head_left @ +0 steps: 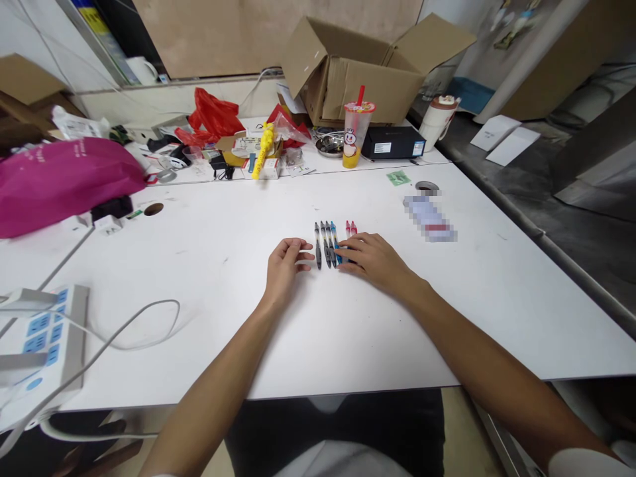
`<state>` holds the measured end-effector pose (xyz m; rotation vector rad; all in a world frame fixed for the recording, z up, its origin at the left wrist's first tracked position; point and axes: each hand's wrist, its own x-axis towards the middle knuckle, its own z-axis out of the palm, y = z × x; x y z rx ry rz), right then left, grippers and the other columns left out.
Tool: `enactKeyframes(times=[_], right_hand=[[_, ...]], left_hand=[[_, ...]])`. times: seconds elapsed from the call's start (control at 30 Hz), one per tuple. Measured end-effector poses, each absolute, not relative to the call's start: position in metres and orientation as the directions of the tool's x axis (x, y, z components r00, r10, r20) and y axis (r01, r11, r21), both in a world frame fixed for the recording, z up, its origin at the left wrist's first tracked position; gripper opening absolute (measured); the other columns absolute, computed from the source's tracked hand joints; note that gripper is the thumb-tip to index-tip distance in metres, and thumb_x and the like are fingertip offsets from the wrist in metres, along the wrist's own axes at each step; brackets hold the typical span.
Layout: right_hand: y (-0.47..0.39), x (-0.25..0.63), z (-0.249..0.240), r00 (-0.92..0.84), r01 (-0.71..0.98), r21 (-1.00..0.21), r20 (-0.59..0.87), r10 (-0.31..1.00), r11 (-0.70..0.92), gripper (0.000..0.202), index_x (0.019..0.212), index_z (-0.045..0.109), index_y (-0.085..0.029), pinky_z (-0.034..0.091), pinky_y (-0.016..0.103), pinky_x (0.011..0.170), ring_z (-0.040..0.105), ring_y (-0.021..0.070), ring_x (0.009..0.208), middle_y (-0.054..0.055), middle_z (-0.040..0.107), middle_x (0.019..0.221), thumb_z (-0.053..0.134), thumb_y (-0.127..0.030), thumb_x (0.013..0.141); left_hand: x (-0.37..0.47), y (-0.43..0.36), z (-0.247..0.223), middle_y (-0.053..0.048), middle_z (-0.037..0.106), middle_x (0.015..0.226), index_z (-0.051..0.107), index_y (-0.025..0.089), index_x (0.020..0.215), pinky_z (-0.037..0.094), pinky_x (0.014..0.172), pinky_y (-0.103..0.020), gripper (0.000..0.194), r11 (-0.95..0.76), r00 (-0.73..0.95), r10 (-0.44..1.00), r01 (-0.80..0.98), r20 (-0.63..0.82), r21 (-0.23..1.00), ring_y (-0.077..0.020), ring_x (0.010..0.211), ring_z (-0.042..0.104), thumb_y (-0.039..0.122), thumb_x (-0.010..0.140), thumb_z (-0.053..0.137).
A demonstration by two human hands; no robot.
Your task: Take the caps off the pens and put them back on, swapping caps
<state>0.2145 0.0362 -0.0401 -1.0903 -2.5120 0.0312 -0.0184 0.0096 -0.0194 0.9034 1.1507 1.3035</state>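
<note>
Several pens lie side by side on the white table (199, 278), their tips toward me. At the left of the row is a black pen (318, 246), a little apart from two more black pens (326, 245). A blue pen (334, 235) lies against these, and two red pens (350, 228) are farther right, partly hidden by my fingers. My left hand (288, 265) rests just left of the row, fingers apart and holding nothing. My right hand (370, 258) is over the red pens, fingers spread, fingertips at the blue pen.
A power strip (74, 331) with a looping cable is at the left. Along the back are a magenta bag (74, 175), a yellow toy (264, 149), a cup with a straw (352, 136) and a cardboard box (368, 86). A tape roll (426, 187) lies right.
</note>
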Motion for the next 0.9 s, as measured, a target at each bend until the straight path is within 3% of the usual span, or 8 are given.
enactKeyframes(times=[0.1,0.2,0.3,0.43,0.57,0.73,0.8,0.9], right_hand=[[0.035,0.213,-0.037,-0.575,0.699,-0.238,0.373,0.728,0.674,0.034,0.121,0.075,-0.027,0.048,0.045,0.093,0.062,0.0285,0.111,0.009,0.076,0.115,0.05,-0.043,0.105],[0.032,0.212,-0.034,-0.463,0.678,-0.425,0.386,0.797,0.6,0.036,0.123,0.074,-0.028,0.051,0.045,0.091,0.065,0.0261,0.1,0.007,0.078,0.104,0.046,-0.042,0.106],[0.027,0.21,-0.03,-0.298,0.601,-0.633,0.388,0.872,0.488,0.036,0.124,0.073,-0.028,0.053,0.046,0.092,0.068,0.0254,0.101,0.007,0.077,0.108,0.048,-0.045,0.105],[0.019,0.206,-0.021,-0.193,0.438,-0.792,0.378,0.905,0.424,0.032,0.12,0.073,-0.029,0.055,0.046,0.09,0.069,0.0251,0.099,0.006,0.077,0.111,0.057,-0.048,0.099],[0.01,0.2,-0.015,-0.318,0.214,-0.906,0.288,0.903,0.365,0.024,0.108,0.074,-0.025,0.055,0.041,0.084,0.068,0.0217,0.091,0.006,0.076,0.106,0.063,-0.042,0.096],[0.008,0.196,-0.016,-0.45,0.013,-0.986,0.143,0.882,0.166,0.029,0.113,0.065,-0.023,0.053,0.032,0.068,0.06,0.0139,0.068,0.003,0.07,0.092,0.067,-0.044,0.093],[0.009,0.194,-0.018,-0.478,-0.015,-1.0,0.026,0.878,0.021,0.038,0.116,0.061,-0.023,0.047,0.028,0.055,0.054,0.0119,0.058,0.002,0.068,0.086,0.062,-0.054,0.094],[0.01,0.19,-0.021,-0.6,0.078,-0.982,-0.182,0.779,-0.17,0.052,0.099,0.063,-0.019,0.037,0.027,0.046,0.046,0.0111,0.047,0.002,0.065,0.07,0.043,-0.068,0.099]], left_hand=[[-0.018,0.01,-0.019,-0.008,0.071,0.105,0.065,0.019,0.091,0.051,0.061,-0.024,0.016,0.099,-0.085,0.989,-0.245,-0.124,0.964,-0.0136,0.077,0.068,0.034,0.094,0.061],[-0.019,0.009,-0.019,-0.009,0.071,0.107,0.065,0.02,0.09,0.051,0.061,-0.024,0.017,0.096,-0.09,0.989,-0.239,-0.12,0.966,-0.0139,0.078,0.068,0.036,0.094,0.062],[-0.019,0.008,-0.019,-0.009,0.072,0.108,0.065,0.02,0.091,0.052,0.063,-0.024,0.018,0.098,-0.084,0.989,-0.232,-0.121,0.968,-0.0148,0.081,0.07,0.037,0.094,0.062],[-0.018,0.009,-0.017,-0.013,0.073,0.116,0.066,0.018,0.1,0.057,0.07,-0.027,0.021,0.13,-0.049,0.988,-0.274,-0.148,0.953,-0.0189,0.093,0.074,0.039,0.096,0.062],[-0.015,0.008,-0.012,-0.018,0.069,0.132,0.063,0.016,0.116,0.061,0.087,-0.034,0.031,0.167,-0.008,0.983,-0.402,-0.185,0.9,-0.0241,0.109,0.073,0.041,0.097,0.064],[-0.016,0.007,-0.009,-0.015,0.074,0.121,0.062,0.017,0.115,0.062,0.086,-0.032,0.032,0.158,0.053,0.987,-0.435,-0.15,0.887,-0.0212,0.102,0.076,0.042,0.097,0.067],[-0.016,0.007,-0.011,-0.014,0.076,0.117,0.062,0.017,0.111,0.063,0.087,-0.031,0.032,0.147,0.092,0.989,-0.436,-0.118,0.888,-0.0204,0.101,0.077,0.043,0.094,0.071],[-0.016,0.007,-0.015,-0.013,0.077,0.115,0.062,0.018,0.105,0.063,0.087,-0.032,0.035,0.136,0.142,0.987,-0.43,-0.082,0.893,-0.0216,0.103,0.077,0.045,0.088,0.077]])
